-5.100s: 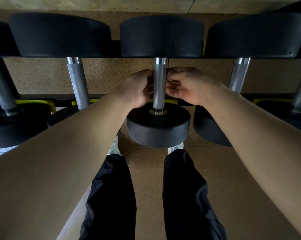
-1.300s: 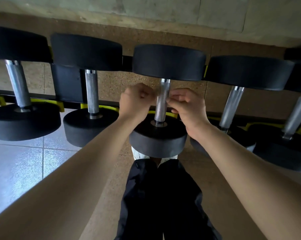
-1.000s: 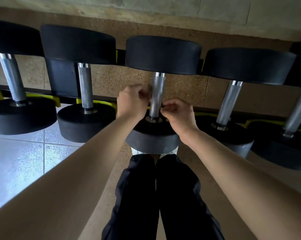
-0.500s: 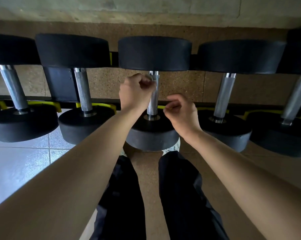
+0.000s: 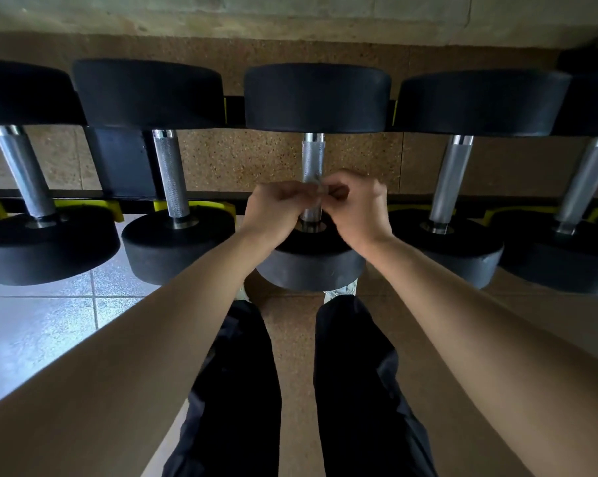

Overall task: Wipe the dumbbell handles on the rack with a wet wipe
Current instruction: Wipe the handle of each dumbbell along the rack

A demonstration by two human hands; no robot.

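The rack (image 5: 117, 160) carries five dumbbells in view, laid near to far across its dark rails. The job looks partway at best. Both hands are at the middle dumbbell (image 5: 316, 98), with two more on its left and two on its right. No handle shows a wet sheen or a streak, so which ones are already wiped cannot be told. I judge the middle one to be in hand and some neighbours still to do.

The dumbbell heads are thick round black discs, matt and rubbery, seated in yellow cradles (image 5: 194, 205). The handles are straight metal bars, bright at the collars and finely knurled along the grip. That texture probably holds grime and wants rubbing all the way round. The middle handle (image 5: 313, 156) is bare at its far half, and its near half is hidden behind the hands.

The left hand (image 5: 277, 210) and right hand (image 5: 357, 210) meet in front of it. Their fingers are curled, and the tips pinch a small pale scrap that I take to be the wet wipe (image 5: 317, 190). It is bunched too small to read its texture. Whether it touches the bar cannot be told.
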